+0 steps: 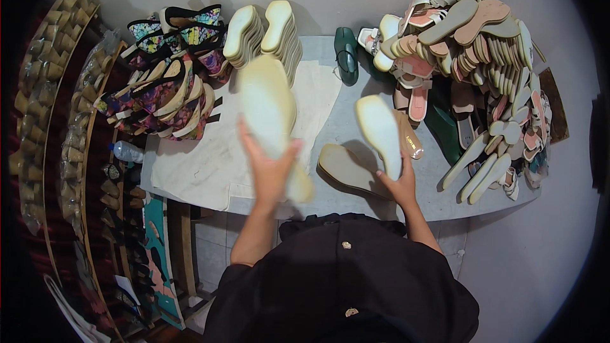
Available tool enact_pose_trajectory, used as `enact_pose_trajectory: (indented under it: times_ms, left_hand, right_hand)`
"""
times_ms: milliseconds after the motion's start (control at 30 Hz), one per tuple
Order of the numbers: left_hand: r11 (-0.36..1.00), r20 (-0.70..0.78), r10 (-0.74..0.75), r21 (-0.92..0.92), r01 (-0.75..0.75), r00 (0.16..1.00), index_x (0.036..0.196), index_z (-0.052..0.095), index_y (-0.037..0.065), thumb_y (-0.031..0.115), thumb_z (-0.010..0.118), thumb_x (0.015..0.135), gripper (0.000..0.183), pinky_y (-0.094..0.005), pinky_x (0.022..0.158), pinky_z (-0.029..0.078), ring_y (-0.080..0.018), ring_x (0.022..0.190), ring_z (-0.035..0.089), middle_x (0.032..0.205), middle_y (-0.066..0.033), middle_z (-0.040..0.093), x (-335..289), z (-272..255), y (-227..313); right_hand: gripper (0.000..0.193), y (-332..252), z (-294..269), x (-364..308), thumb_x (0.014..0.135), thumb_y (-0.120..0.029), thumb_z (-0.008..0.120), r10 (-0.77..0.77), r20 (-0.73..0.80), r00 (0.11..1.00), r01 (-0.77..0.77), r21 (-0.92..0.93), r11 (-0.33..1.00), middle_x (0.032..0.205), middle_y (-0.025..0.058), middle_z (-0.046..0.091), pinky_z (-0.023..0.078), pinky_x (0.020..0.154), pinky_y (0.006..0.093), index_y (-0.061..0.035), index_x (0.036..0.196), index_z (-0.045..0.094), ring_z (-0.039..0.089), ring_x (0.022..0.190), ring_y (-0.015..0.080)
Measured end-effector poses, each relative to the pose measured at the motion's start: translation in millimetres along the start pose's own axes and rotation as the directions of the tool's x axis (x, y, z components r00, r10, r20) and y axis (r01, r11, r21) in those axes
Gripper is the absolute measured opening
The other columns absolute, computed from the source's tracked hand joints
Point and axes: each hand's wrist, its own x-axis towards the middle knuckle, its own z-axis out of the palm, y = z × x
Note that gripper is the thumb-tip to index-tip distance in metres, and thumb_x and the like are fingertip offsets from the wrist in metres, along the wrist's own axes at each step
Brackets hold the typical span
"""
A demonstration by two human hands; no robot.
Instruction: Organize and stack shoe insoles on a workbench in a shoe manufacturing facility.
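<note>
My left hand [269, 165] is closed on a cream shoe insole [264, 105], lifted over the table and blurred by motion. A narrower cream end [300, 185] shows beside the thumb; whether it belongs to the same piece I cannot tell. Closed around the lower end of another pale insole [377, 128] is my right hand [401, 185]. Behind that piece a shiny tan insole [410, 138] with gold print partly shows. Between the hands a darker beige insole [349, 168] lies on the table, its right end hidden near my right hand.
Two stacks of cream insoles [279, 28] stand at the back of the grey table [318, 98]. Patterned wedge shoes [175, 92] are piled left, on and beside a white sheet [190, 168]. A large heap of insoles and sandals [489, 44] fills the right, near a green shoe [346, 57].
</note>
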Motion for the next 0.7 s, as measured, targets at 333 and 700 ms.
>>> enact_pose_trajectory:
  times_ms: [333,700]
  left_hand:
    - [0.948,-0.010,-0.310,0.067,0.310,0.951,0.140,0.006,0.008,0.006,0.064,0.073,0.088,-0.0426,0.101,0.024,-0.0310,0.119,0.030,0.127,-0.0193,0.028,-83.7,75.5,-134.7]
    - [0.282,0.914,-0.184,0.401,-0.871,0.361,0.124,0.050,0.027,0.010,0.069,0.059,0.070,-0.0616,0.101,0.018,-0.0313,0.134,0.021,0.139,-0.0131,0.031,7.0,40.6,-101.0]
  right_hand:
    - [0.070,-4.5,-35.2,-6.5,0.072,-0.011,0.070,0.057,-0.249,0.967,-0.007,0.199,0.980,0.118,0.0147,0.048,0.037,0.093,0.0320,0.0037,0.129,0.033,0.048,0.109,0.0215]
    - [0.070,18.0,-28.7,-7.5,0.067,-0.013,0.072,0.060,-0.278,0.959,-0.007,0.190,0.982,0.117,0.0162,0.051,0.039,0.092,0.0333,0.0023,0.126,0.038,0.050,0.108,0.0235]
